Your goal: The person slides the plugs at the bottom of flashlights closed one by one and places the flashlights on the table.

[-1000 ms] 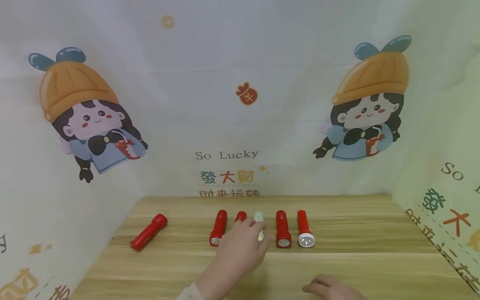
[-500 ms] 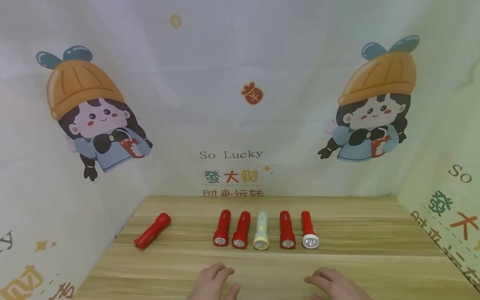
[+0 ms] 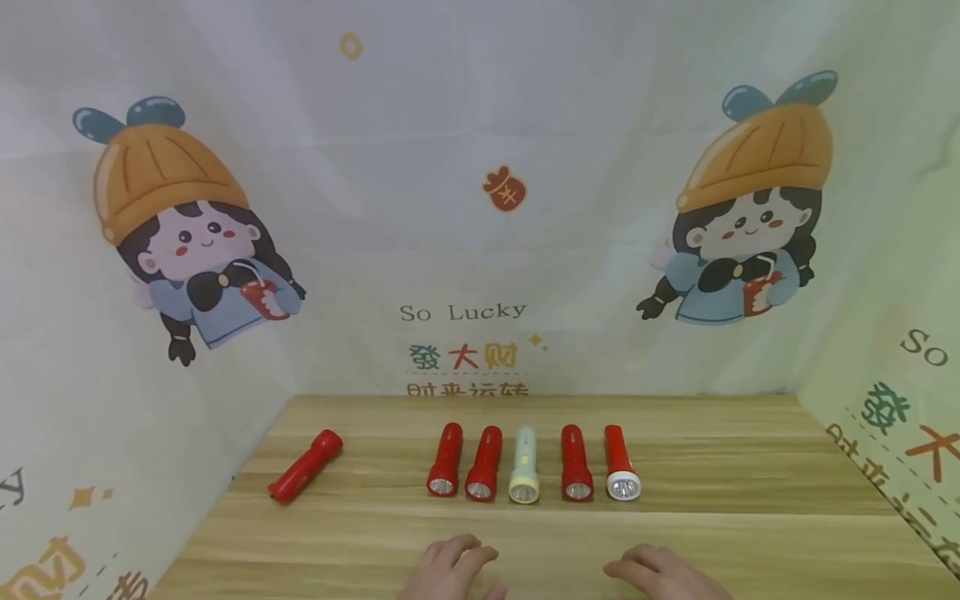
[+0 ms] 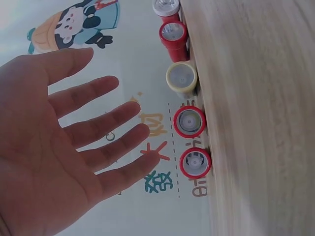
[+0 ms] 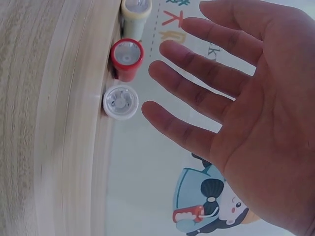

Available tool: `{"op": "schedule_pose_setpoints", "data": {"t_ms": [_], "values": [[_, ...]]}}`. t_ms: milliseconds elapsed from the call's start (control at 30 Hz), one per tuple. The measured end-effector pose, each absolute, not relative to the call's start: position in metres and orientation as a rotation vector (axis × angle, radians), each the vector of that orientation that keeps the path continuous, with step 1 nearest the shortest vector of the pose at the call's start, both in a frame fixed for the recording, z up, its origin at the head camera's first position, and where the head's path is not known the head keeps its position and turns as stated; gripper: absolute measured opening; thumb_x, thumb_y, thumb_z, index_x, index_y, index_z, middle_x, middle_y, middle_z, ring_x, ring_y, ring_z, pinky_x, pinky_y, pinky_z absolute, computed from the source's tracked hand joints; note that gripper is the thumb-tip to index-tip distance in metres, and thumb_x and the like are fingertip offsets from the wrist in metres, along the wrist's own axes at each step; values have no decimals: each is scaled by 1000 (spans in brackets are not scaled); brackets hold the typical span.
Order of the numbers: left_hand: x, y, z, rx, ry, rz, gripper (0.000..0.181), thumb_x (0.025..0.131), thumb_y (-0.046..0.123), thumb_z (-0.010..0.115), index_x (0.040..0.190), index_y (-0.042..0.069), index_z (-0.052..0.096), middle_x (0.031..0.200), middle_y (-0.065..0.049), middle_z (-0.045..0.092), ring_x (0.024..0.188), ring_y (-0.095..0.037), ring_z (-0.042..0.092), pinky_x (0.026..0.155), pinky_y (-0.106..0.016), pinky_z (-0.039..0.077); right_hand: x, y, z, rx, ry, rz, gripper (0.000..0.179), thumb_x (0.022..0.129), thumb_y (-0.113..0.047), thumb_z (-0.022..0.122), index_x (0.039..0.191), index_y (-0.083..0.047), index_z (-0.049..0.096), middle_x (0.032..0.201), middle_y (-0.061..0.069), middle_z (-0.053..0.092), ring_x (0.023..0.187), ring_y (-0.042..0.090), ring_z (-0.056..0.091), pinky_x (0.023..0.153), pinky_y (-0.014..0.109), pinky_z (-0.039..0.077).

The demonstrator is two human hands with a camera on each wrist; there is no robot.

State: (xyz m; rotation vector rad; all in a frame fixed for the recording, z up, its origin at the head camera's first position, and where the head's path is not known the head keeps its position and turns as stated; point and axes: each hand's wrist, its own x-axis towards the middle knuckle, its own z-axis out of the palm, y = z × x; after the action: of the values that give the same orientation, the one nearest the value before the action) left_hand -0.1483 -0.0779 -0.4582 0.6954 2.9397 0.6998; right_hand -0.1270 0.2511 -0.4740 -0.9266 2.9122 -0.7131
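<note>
Side by side on the wooden table (image 3: 750, 467) lie two red flashlights (image 3: 445, 458), a pale green flashlight (image 3: 524, 454), a third red flashlight (image 3: 574, 458) and a red flashlight with a white head (image 3: 618, 454). Their lenses face me. Farther left another red flashlight (image 3: 306, 467) lies slanted. My left hand (image 3: 450, 571) is at the near side of the row, fingers loosely extended and holding nothing. To its right, my right hand (image 3: 663, 573) is likewise empty, with relaxed fingers. Both wrist views show spread fingers, apart from the flashlights.
A pale cloth backdrop (image 3: 585, 250) with cartoon figures and lettering rises behind the table and along both sides. Between the slanted flashlight and the row there is bare wood.
My left hand was over the pale green flashlight a second ago. It has drawn back toward me, then shifted slightly right. The right hand has stayed nearly in place.
</note>
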Motion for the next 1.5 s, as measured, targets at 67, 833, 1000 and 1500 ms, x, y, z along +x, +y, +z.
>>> {"op": "schedule_pose_setpoints", "data": {"t_ms": [67, 833, 1000, 1500], "values": [[-147, -78, -458, 679, 2941, 711, 41, 100, 47, 69, 127, 17, 73, 130, -7, 68, 116, -31, 61, 97, -50, 59, -127, 249, -474, -923, 2920, -701, 43, 99, -42, 74, 125, -8, 74, 110, 4, 70, 96, 1, 58, 80, 25, 58], [-150, -89, -452, 740, 2854, 627, 38, 104, 45, 66, 127, 16, 73, 129, -5, 70, 118, -31, 62, 100, -49, 58, -127, 236, -469, -870, 2984, -574, 37, 101, -38, 72, 125, -10, 74, 112, 4, 71, 98, 14, 65, 82, 30, 61], [-148, -89, -455, 747, 2883, 633, 38, 104, 46, 65, 126, 16, 73, 127, -5, 71, 117, -31, 63, 98, -48, 59, -129, 237, -469, -885, 2969, -565, 41, 100, -42, 72, 125, -10, 73, 111, 4, 71, 98, 12, 65, 82, 30, 61], [-149, -92, -459, 745, 2864, 634, 40, 105, 47, 64, 126, 15, 73, 125, -5, 70, 116, -29, 64, 98, -47, 58, -136, 245, -484, -991, 2919, -603, 55, 100, -52, 70, 128, -6, 71, 111, 6, 70, 97, 6, 62, 79, 28, 59]]}}
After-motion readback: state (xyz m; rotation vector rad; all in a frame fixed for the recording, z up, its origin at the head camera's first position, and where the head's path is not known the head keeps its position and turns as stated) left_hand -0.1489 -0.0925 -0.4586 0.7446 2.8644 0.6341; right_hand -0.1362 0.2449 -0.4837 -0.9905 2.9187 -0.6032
